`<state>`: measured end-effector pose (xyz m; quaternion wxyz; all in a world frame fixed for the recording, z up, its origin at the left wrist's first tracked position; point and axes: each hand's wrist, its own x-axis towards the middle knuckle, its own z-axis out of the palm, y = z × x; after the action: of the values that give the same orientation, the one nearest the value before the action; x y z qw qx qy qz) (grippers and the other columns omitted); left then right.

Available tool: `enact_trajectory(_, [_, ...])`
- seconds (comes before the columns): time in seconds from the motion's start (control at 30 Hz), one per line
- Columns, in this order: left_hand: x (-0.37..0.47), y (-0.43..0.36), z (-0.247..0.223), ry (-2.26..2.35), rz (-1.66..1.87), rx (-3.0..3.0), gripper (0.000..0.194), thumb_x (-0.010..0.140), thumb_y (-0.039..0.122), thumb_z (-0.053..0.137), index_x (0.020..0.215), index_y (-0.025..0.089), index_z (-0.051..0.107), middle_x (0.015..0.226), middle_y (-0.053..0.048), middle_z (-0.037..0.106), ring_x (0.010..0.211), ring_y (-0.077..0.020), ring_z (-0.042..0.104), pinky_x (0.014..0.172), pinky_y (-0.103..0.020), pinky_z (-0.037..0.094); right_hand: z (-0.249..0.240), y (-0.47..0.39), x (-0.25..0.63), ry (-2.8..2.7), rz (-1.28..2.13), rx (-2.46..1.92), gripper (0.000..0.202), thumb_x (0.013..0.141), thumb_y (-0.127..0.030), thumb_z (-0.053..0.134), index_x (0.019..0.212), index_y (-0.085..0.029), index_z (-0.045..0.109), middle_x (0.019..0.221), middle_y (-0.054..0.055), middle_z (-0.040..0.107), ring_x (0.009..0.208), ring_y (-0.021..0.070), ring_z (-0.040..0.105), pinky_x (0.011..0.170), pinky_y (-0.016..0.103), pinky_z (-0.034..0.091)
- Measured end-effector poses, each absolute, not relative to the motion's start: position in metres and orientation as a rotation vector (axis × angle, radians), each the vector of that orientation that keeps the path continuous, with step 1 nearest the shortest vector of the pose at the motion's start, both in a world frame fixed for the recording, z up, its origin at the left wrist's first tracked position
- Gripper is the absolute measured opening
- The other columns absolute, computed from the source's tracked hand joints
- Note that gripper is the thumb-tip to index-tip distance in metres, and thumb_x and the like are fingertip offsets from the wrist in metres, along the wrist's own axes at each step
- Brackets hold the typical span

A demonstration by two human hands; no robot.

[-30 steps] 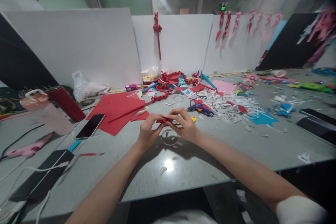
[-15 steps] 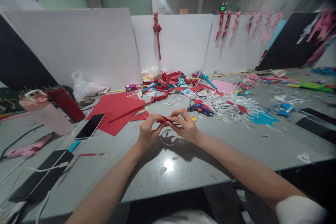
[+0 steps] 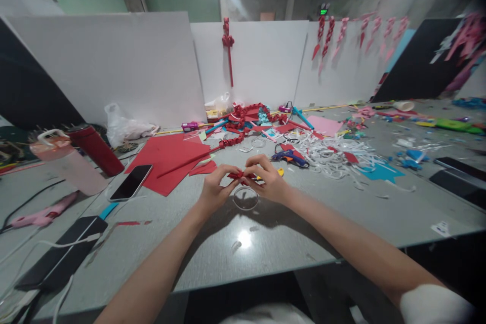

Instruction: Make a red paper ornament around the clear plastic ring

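Slightly shifted, the nearly closed left hand point(image 3: 213, 189) and right hand point(image 3: 272, 184) pinch a small folded red paper piece point(image 3: 236, 175), probably to steady its folds.

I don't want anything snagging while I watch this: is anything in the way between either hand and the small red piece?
Nothing visible: the left hand and right hand both have fingers on the small red piece. The pale ring on the table isn't between them and it.

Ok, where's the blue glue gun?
In the head view, the blue glue gun lies right of centre, beyond the right hand, at the left edge of the white strips.
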<state>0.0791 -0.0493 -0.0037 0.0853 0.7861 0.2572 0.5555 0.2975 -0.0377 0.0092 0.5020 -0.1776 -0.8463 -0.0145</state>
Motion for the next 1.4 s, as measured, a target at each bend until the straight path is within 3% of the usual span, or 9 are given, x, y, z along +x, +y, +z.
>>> enact_trajectory(0.2, [0.077,-0.049,-0.002,0.761,1.605,2.364,0.012,0.098,0.027,0.076,0.108,0.022,0.071,0.098,-0.006,0.078,0.089,-0.0199,0.076,0.08,-0.034,0.064,0.009,-0.036,0.298,-2.107,0.03,-0.449,0.02,0.103,-0.022,0.068,0.122,-0.024,0.062,0.112,0.01,0.065,0.108,0.0264,0.065,0.095,0.046,0.061])
enact_trajectory(0.5, [0.078,-0.048,-0.005,0.817,1.657,2.349,0.011,0.099,0.027,0.075,0.107,0.023,0.07,0.099,-0.006,0.077,0.088,-0.0195,0.075,0.08,-0.035,0.062,0.001,-0.037,0.294,-2.006,-0.064,-0.467,0.03,0.103,-0.02,0.07,0.131,-0.03,0.069,0.122,0.011,0.068,0.109,0.0265,0.066,0.093,0.048,0.063])
enact_trajectory(0.9, [0.077,-0.045,-0.008,0.791,1.607,2.303,0.012,0.098,0.028,0.076,0.108,0.022,0.072,0.101,-0.006,0.078,0.091,-0.0202,0.075,0.081,-0.035,0.062,0.003,-0.034,0.298,-2.034,-0.068,-0.429,0.019,0.103,-0.022,0.07,0.121,-0.027,0.069,0.114,0.01,0.066,0.106,0.0257,0.065,0.092,0.046,0.06])
enact_trajectory(1.2, [0.079,-0.051,-0.001,0.807,1.285,2.044,0.017,0.093,0.033,0.08,0.099,0.018,0.073,0.096,-0.007,0.078,0.089,-0.0206,0.075,0.085,-0.035,0.061,0.01,-0.029,0.306,-2.252,0.247,-0.491,0.007,0.106,-0.023,0.059,0.113,-0.024,0.063,0.116,0.01,0.061,0.114,0.0273,0.056,0.105,0.049,0.047])
enact_trajectory(1.4, [0.08,-0.053,0.001,0.762,1.111,1.87,0.016,0.09,0.034,0.082,0.096,0.022,0.073,0.095,-0.005,0.077,0.089,-0.0212,0.076,0.087,-0.039,0.061,0.011,-0.025,0.309,-2.279,0.449,-0.508,0.01,0.104,-0.03,0.062,0.098,-0.022,0.063,0.106,0.006,0.063,0.104,0.0247,0.058,0.1,0.043,0.042])
